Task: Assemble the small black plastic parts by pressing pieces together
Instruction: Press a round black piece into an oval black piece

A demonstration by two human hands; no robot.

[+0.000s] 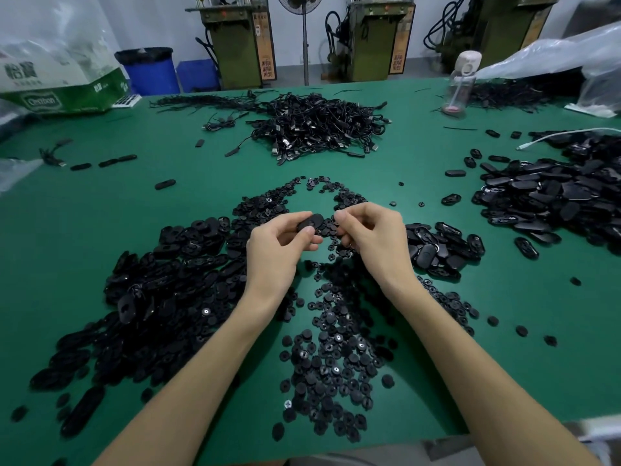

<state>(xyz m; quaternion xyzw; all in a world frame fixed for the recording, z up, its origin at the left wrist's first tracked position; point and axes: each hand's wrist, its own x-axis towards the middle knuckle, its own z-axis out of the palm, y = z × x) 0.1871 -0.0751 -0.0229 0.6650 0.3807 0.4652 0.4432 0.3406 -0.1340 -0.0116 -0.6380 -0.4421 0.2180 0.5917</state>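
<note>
left grip [279, 244] pinches oval part [310, 223] | right grip [372, 234] just beside (fingers curled)

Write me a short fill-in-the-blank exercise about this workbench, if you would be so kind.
The left hand pinches an oval black part above the ______ table.
The round bin behind the table is ______.
The water bottle stands near the table's far edge, on the person's ______ side.
Missing words: green; blue; right.
</note>
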